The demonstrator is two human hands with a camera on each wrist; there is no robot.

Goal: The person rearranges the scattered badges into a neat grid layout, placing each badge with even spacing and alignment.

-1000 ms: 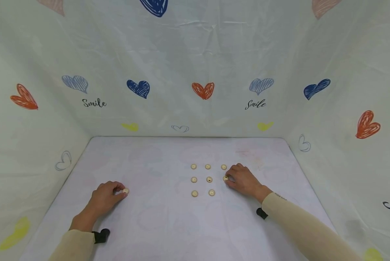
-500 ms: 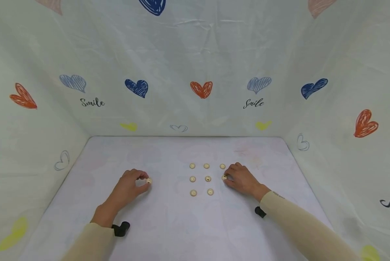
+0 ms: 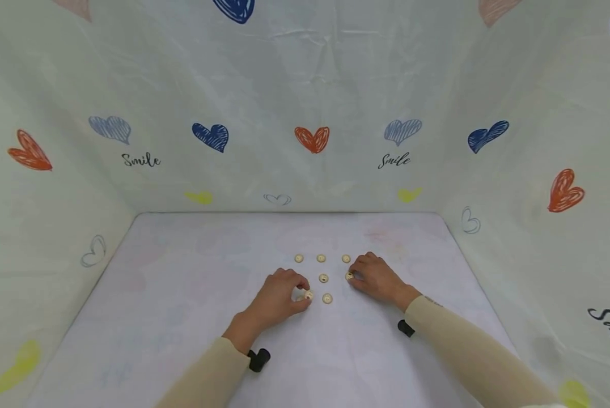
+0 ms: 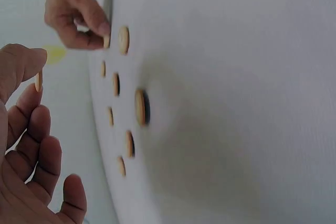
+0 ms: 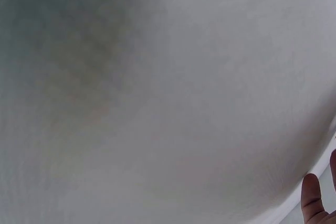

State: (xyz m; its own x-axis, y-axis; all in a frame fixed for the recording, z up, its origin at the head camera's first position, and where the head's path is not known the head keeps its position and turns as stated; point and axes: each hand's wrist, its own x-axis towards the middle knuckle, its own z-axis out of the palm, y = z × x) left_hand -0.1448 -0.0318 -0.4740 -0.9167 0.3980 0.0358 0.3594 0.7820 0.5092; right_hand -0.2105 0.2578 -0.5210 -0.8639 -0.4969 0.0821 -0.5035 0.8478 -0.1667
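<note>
My left hand (image 3: 279,297) pinches a round, pale wooden button (image 3: 308,295) between thumb and index finger. In the left wrist view that button (image 4: 39,80) stands on edge, raised off the table, while the other fingers curl loosely. To the right, my right hand (image 3: 378,277) holds another button (image 3: 349,276) by its edge at the table surface, between thumb and fingertips. Beside the hands lie more buttons in rows, among them a middle one (image 3: 323,278) and a front one (image 3: 327,298). The left hand partly covers the left side of the rows.
Three buttons form the back row, one (image 3: 299,258) at its left end and one (image 3: 346,258) near my right fingers. They rest on a white-covered table (image 3: 182,340). A pale curtain (image 3: 264,73) printed with hearts encloses the back and sides.
My left hand has swung rightward across the table with its button, from the far left to the left side of the rows. The right hand stays at its button.
</note>
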